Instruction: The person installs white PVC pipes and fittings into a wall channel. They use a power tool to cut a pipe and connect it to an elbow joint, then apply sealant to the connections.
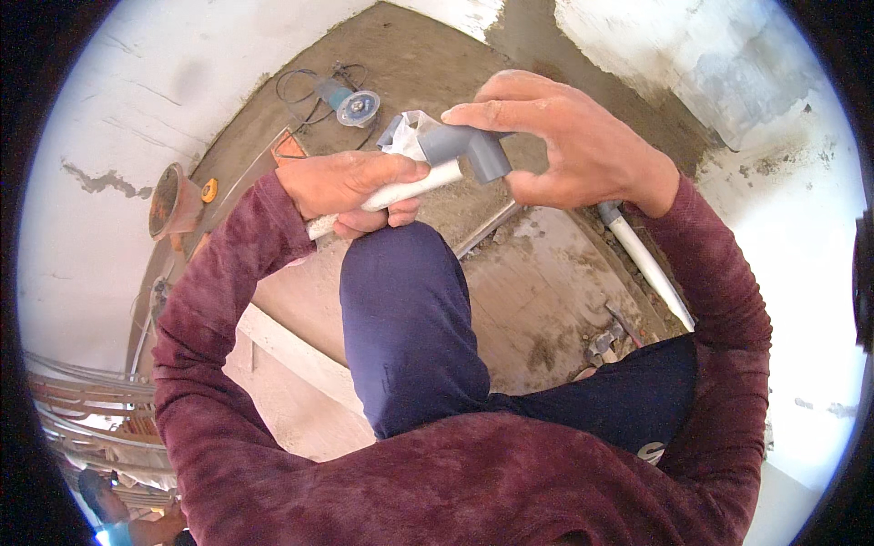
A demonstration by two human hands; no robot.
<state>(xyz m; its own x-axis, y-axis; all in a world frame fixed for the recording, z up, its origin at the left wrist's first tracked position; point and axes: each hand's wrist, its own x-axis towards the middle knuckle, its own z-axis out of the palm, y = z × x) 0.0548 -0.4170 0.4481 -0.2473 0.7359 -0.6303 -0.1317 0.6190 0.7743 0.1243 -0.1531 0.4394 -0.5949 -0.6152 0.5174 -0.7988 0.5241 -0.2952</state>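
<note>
My left hand [350,182] is wrapped round a white plastic pipe [441,184], held at a slant above my knee. A piece of crumpled clear plastic [410,132] sits just above the left fingers, against the grey fitting; whether the left hand grips it too, I cannot tell. My right hand [574,136] grips a grey pipe elbow [490,158] between thumb and fingers, one opening pointing down. The elbow lies close to the pipe's end, which appears to be outside it. Part of the elbow is behind my right fingers.
An angle grinder [357,108] with its cord lies on the floor ahead. A bucket [176,202] and a yellow tape measure [209,190] are at left. Another white pipe [648,264] runs along the right, near a hammer [624,323]. A person [132,519] shows at lower left.
</note>
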